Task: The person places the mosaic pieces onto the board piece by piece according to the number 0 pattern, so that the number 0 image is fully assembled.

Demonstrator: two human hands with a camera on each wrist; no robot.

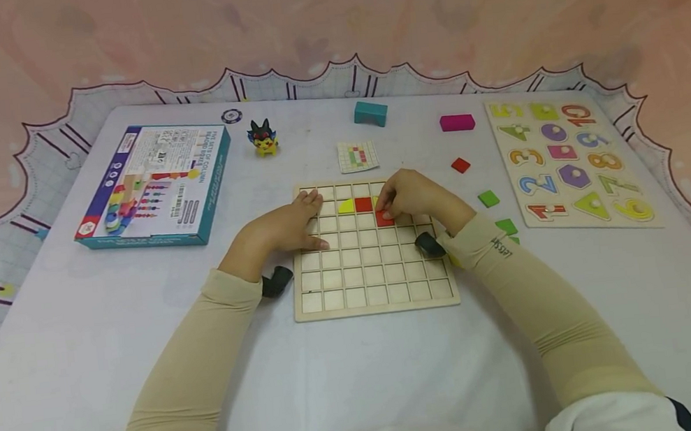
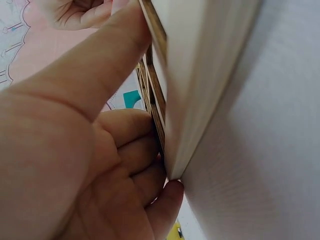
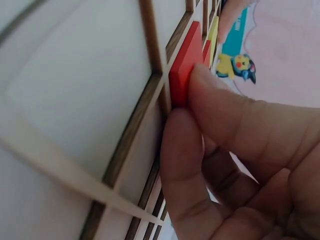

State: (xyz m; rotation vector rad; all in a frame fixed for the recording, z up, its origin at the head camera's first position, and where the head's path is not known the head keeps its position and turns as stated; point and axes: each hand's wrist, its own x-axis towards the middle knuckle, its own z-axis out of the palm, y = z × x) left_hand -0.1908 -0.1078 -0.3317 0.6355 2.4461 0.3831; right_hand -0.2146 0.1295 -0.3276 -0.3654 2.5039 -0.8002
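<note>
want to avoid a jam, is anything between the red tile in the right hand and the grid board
Nothing visible: the right hand pinches the red square tile right at the wooden grid board. The placed red tile lies off to one side. Whether the held one sits flush is unclear.

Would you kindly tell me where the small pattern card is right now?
In the head view, the pattern card lies just beyond the wooden board, in front of the teal block and to the right of the toy figure.

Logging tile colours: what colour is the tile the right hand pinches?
Red; the tile shows best in the right wrist view.
</note>
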